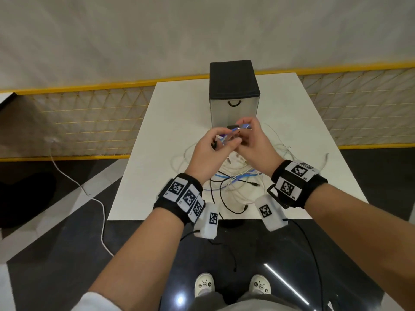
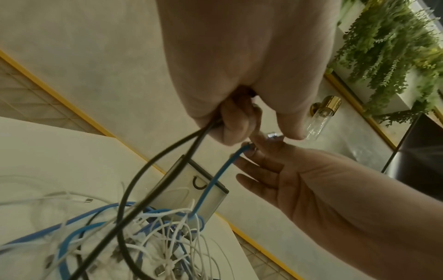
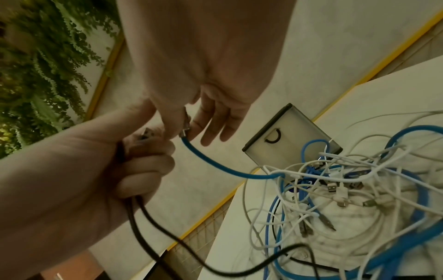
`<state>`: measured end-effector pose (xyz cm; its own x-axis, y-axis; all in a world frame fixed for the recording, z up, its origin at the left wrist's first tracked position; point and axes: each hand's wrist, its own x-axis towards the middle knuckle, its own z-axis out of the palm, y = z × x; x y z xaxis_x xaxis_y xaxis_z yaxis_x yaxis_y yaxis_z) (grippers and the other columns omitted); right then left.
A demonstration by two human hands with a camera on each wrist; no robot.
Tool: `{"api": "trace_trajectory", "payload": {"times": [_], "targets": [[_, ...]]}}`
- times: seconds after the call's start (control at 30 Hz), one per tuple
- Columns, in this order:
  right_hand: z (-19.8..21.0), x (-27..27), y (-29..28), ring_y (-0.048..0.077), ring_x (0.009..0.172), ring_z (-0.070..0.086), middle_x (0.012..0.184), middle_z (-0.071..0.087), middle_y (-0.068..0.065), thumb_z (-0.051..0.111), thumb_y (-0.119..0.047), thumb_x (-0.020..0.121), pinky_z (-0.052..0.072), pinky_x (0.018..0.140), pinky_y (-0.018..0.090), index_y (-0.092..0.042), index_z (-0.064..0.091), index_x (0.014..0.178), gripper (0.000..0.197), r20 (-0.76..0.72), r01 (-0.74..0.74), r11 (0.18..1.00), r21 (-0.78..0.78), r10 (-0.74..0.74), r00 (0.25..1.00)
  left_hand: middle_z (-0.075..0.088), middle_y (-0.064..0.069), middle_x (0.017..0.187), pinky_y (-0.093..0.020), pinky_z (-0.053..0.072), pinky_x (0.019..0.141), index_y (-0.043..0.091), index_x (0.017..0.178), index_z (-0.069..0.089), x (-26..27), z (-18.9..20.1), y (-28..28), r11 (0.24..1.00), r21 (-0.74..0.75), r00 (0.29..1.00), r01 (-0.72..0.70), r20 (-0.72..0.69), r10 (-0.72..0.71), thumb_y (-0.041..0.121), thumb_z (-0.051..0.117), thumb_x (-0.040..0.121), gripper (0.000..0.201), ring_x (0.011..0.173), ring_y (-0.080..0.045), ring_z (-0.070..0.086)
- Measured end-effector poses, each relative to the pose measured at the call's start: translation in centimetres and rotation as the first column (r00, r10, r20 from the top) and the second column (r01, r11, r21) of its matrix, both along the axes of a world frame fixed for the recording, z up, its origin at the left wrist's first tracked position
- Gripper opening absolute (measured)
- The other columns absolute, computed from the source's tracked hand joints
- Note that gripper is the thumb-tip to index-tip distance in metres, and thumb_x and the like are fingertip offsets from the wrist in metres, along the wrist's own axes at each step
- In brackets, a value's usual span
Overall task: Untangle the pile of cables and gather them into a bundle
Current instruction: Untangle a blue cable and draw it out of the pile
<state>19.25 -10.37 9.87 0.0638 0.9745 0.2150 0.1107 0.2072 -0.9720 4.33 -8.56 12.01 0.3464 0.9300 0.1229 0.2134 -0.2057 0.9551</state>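
Observation:
A tangled pile of white, blue and black cables [image 1: 233, 178] lies on the white table [image 1: 177, 108]. Both hands are raised above it, close together. My left hand [image 1: 221, 142] grips a doubled black cable [image 2: 143, 170] in its curled fingers, and a metal plug [image 3: 147, 133] sticks out by its thumb. My right hand [image 1: 246, 131] pinches the plug end of a blue cable [image 3: 215, 164] between thumb and forefinger, its other fingers straight. Both cables run down into the pile [image 3: 335, 189].
A grey box with a black top and a loop handle [image 1: 233, 86] stands just behind the hands. Loose white cable ends spread to the right [image 1: 289, 151]. A yellow mesh fence [image 1: 89, 122] runs behind the table. A white cord [image 1: 67, 176] lies on the floor at left.

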Motion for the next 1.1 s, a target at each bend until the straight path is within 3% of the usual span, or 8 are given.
{"api": "trace_trajectory", "payload": {"times": [0.3, 0.4, 0.5, 0.63, 0.73, 0.83, 1.0, 1.1], "targets": [[-0.3, 0.4, 0.5, 0.025, 0.088, 0.058, 0.102, 0.060, 0.028, 0.057, -0.004, 0.092, 0.051, 0.081, 0.045, -0.014, 0.042, 0.121, 0.034, 0.018, -0.069, 0.996, -0.055, 0.070, 0.997, 0.067, -0.001, 0.086, -0.015, 0.043, 0.069, 0.023, 0.090, 0.066, 2.1, -0.6, 1.4, 0.990, 0.135, 0.993, -0.046, -0.105, 0.061, 0.029, 0.057, 0.099, 0.013, 0.078, -0.010, 0.059], [-1.2, 0.6, 0.6, 0.020, 0.096, 0.060, 0.103, 0.061, 0.012, 0.050, -0.011, 0.096, 0.048, 0.089, 0.033, -0.008, 0.053, 0.109, 0.013, 0.238, -0.196, 0.976, -0.099, 0.214, 0.947, 0.064, -0.006, 0.090, -0.016, 0.041, 0.071, 0.018, 0.089, 0.061, 1.6, -0.1, 2.8, 0.978, 0.148, 0.985, -0.149, -0.065, 0.160, 0.029, 0.048, 0.103, 0.021, 0.078, -0.010, 0.055], [-2.7, 1.1, 0.8, -0.004, 0.088, 0.054, 0.099, 0.058, 0.005, 0.037, -0.010, 0.102, 0.040, 0.081, 0.008, -0.002, 0.055, 0.105, 0.020, 0.411, -0.202, 0.974, -0.106, 0.228, 0.883, 0.054, 0.003, 0.076, -0.027, 0.038, 0.067, 0.016, 0.089, 0.057, 0.5, 0.6, 4.2, 0.968, 0.135, 0.976, -0.213, -0.025, 0.218, 0.032, 0.041, 0.105, 0.027, 0.066, -0.010, 0.047], [-4.2, 2.1, 2.2, -0.018, 0.081, 0.048, 0.093, 0.052, -0.009, 0.035, -0.012, 0.103, 0.036, 0.074, 0.003, -0.002, 0.054, 0.107, 0.022, 0.492, -0.128, 0.980, -0.156, 0.189, 0.850, 0.058, 0.003, 0.074, -0.026, 0.034, 0.058, 0.026, 0.084, 0.052, -0.4, 1.6, 5.0, 0.962, 0.051, 0.955, -0.270, 0.146, 0.260, 0.035, 0.036, 0.106, 0.029, 0.058, -0.009, 0.040], [-4.2, 2.2, 3.5, -0.014, 0.074, 0.048, 0.087, 0.053, -0.009, 0.035, -0.013, 0.103, 0.036, 0.069, 0.008, -0.004, 0.053, 0.099, 0.020, 0.519, -0.104, 0.983, -0.153, 0.169, 0.838, 0.071, -0.004, 0.090, -0.020, 0.034, 0.052, 0.021, 0.087, 0.049, -0.6, 3.0, 5.2, 0.957, 0.014, 0.920, -0.290, 0.279, 0.275, 0.031, 0.032, 0.108, 0.029, 0.052, -0.005, 0.037], [-3.4, 2.0, 4.8, -0.001, 0.071, 0.049, 0.086, 0.055, 0.001, 0.037, -0.016, 0.103, 0.037, 0.069, 0.011, -0.009, 0.050, 0.095, 0.017, 0.493, -0.083, 0.987, -0.138, 0.141, 0.859, 0.052, 0.001, 0.070, -0.019, 0.030, 0.050, 0.019, 0.086, 0.046, -0.8, 3.9, 5.7, 0.952, -0.045, 0.880, -0.304, 0.369, 0.298, 0.030, 0.030, 0.108, 0.030, 0.050, -0.003, 0.035], [-0.6, 2.2, 6.7, 0.016, 0.072, 0.050, 0.082, 0.050, 0.009, 0.052, -0.022, 0.098, 0.054, 0.067, 0.034, -0.017, 0.058, 0.088, 0.013, 0.253, 0.062, 0.993, -0.101, -0.035, 0.967, 0.039, 0.012, 0.060, -0.025, 0.039, 0.073, 0.020, 0.082, 0.046, -2.1, 4.9, 6.7, 0.937, -0.165, 0.761, -0.309, 0.547, 0.348, 0.037, 0.029, 0.107, 0.035, 0.056, -0.005, 0.036], [2.3, 1.8, 7.3, 0.022, 0.069, 0.044, 0.079, 0.041, 0.011, 0.057, -0.019, 0.095, 0.055, 0.058, 0.023, -0.015, 0.063, 0.089, 0.009, 0.176, 0.047, 0.998, -0.052, -0.037, 0.984, 0.033, 0.011, 0.054, -0.022, 0.041, 0.051, 0.019, 0.084, 0.046, -2.5, 5.1, 7.1, 0.966, -0.173, 0.797, -0.191, 0.547, 0.255, 0.038, 0.041, 0.104, 0.028, 0.047, -0.007, 0.033]]}}
